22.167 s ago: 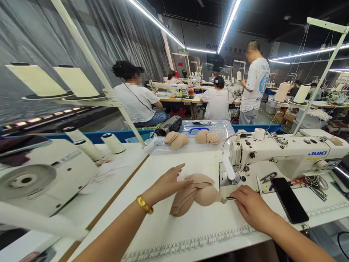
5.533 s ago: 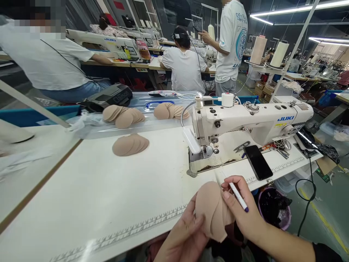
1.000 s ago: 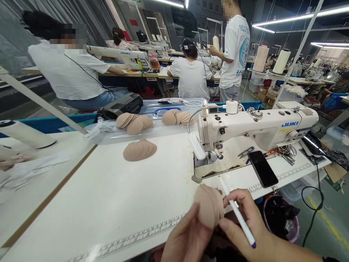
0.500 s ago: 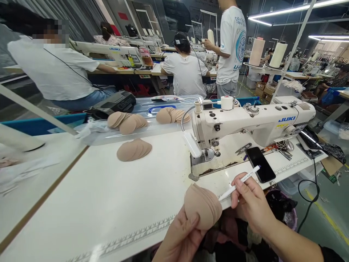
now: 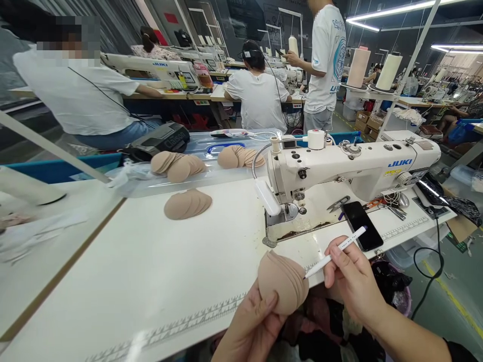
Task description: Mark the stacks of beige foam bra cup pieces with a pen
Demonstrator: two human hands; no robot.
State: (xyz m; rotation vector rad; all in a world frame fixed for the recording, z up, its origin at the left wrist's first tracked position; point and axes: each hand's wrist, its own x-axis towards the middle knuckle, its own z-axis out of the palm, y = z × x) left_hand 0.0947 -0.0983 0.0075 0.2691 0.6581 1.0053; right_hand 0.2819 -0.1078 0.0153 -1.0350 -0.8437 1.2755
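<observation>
Near the table's front edge, my left hand pinches a fanned stack of beige teardrop-shaped pads, thumb on the front face. A white pen sits between the fingers of my right hand. Its tip is at the right edge of the stack; I cannot tell whether it touches. Another fanned pile of beige pads lies on the white table, while further piles rest on a clear plastic lid behind it.
A white JUKI sewing machine stands at the right, with a black phone and thread snips before it. A printed ruler strip runs along the front edge. Co-workers sit and stand beyond the table.
The pen tip has come to the stack's right edge. Both hands keep their grips, and the view has shifted slightly.
</observation>
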